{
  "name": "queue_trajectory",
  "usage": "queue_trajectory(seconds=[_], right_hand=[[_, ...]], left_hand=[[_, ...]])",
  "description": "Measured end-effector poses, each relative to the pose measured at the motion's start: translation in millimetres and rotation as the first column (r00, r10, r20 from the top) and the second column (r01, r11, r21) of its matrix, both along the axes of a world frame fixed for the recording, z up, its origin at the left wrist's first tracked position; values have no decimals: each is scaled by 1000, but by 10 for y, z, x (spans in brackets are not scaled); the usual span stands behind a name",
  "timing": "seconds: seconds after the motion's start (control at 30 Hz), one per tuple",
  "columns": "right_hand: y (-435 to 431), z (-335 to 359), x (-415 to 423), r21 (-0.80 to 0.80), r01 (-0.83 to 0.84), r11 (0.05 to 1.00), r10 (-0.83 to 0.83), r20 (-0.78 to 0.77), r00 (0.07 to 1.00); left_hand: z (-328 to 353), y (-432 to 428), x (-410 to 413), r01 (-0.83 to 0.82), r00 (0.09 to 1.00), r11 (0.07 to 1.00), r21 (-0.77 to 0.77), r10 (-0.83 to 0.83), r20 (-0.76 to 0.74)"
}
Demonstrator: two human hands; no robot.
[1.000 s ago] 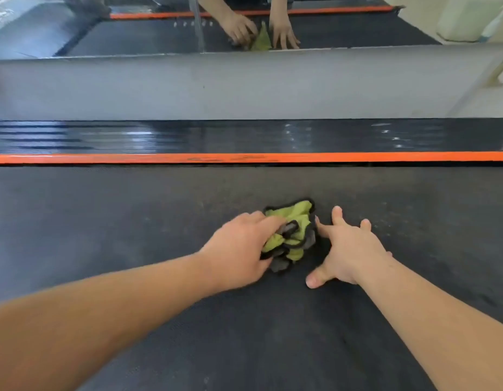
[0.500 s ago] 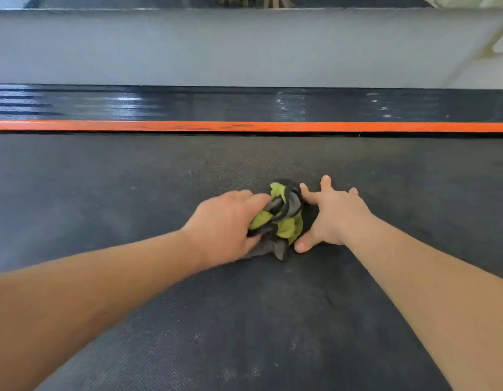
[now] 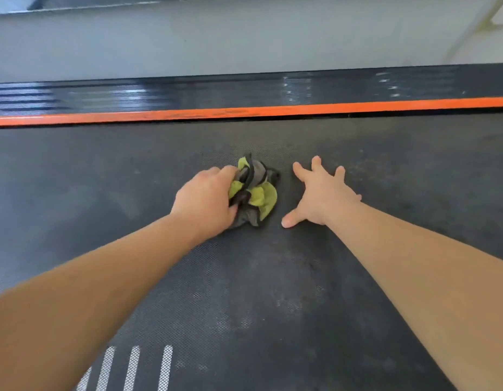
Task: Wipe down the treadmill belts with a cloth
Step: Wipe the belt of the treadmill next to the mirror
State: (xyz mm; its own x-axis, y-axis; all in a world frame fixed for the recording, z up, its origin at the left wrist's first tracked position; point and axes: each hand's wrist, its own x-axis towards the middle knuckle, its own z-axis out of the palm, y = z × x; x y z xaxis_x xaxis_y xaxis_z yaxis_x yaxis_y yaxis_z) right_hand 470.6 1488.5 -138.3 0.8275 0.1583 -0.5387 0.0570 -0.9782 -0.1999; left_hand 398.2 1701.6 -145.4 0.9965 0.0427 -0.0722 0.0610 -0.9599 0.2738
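Two bare hands work at the middle of a dark, textured treadmill belt, seen from the head camera looking down along both forearms. The left hand has its fingers curled round a crumpled green-and-grey cloth, bunching it against the belt surface. The right hand lies just beside the cloth, apart from it, with fingers straight and spread and the palm flat on the belt, the thumb pointing back toward the cloth. Beyond the hands an orange stripe runs the width of the picture along the belt's far edge, with a glossy black side rail behind it and a pale grey surface beyond that. White striped markings show on the belt at the near lower left, beneath the left forearm.
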Motion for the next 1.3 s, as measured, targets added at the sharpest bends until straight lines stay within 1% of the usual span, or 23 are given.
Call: queue_trajectory(seconds=[0.07,0.13,0.17,0.23,0.3,0.37,0.4,0.47,0.53,0.57,0.6,0.63,0.7,0.77,0.8,0.83,0.9,1.0,1.07,1.13,1.2,1.27,1.3], right_hand=[[-102,-48,-152,71,-2,997,-5,92,996],[-258,-46,-301,159,-1,987,-22,141,990],[-358,-30,-385,180,-1,984,-26,148,989],[-579,31,-567,196,-5,981,-19,122,992],[-772,123,-775,208,-28,978,18,52,998],[-919,208,-1028,169,-61,984,62,-2,998],[-968,223,-1169,144,-85,986,88,-20,996],[-1047,209,-1444,105,-102,989,109,-63,992],[-1134,189,-1664,57,-82,995,90,-141,986],[-1178,181,-1765,21,-91,996,94,-168,981],[-1218,160,-1845,-14,-120,993,116,-172,978],[-1235,138,-1901,-39,-144,989,137,-155,978],[-1215,131,-1923,-77,-155,985,144,-129,981],[-1153,144,-1904,-110,-144,984,128,-139,982],[-1127,145,-1902,-120,-139,983,121,-150,981],[-1110,130,-1899,-125,-137,983,116,-158,980],[-1105,110,-1899,-131,-133,982,109,-175,979],[-1101,90,-1879,-144,-125,982,97,-187,977],[-1070,88,-1859,-152,-125,981,92,-204,975],[-1071,91,-1857,-153,-120,981,85,-215,973],[-1082,94,-1873,-139,-107,984,77,-203,976],[-1095,102,-1892,-124,-97,988,74,-176,982],[-1102,108,-1899,-126,-98,987,76,-169,983]], left_hand=[[-37,-141,-53,-238,971,967,-87,240,20],[-86,-454,-286,-273,962,955,-113,274,1],[-82,-627,-453,-211,977,971,-117,211,-12],[-31,-947,-856,18,998,985,-171,-29,-62],[53,-1071,-1253,227,964,959,-172,-246,-100],[44,-906,-1355,259,962,963,-75,-264,-71],[4,-768,-1334,172,984,985,-19,-173,-50],[-14,-511,-1240,-172,985,985,11,173,-23],[-27,-496,-1181,-479,878,874,-82,478,-26],[-29,-633,-1203,-503,864,860,-82,502,-35],[-50,-817,-1269,-466,885,883,-65,464,-42],[-47,-1026,-1365,-356,934,933,-59,354,-49],[6,-1365,-1608,-27,996,996,-90,20,-83],[22,-1300,-1639,217,971,973,-73,-223,-84],[18,-1154,-1549,252,964,968,-20,-252,-87],[1,-1008,-1435,221,974,974,50,-218,-66],[-38,-726,-1134,45,998,990,136,-40,-37],[-100,-757,-827,-330,944,941,-77,331,-4],[-133,-985,-852,-409,912,905,-116,409,-29],[-147,-1226,-1073,-315,949,930,-187,313,-41],[-138,-1429,-1487,-37,999,974,-222,28,-42],[-121,-1415,-1785,245,966,952,-185,-256,-35],[-125,-1285,-1778,311,947,939,-145,-320,-41]])
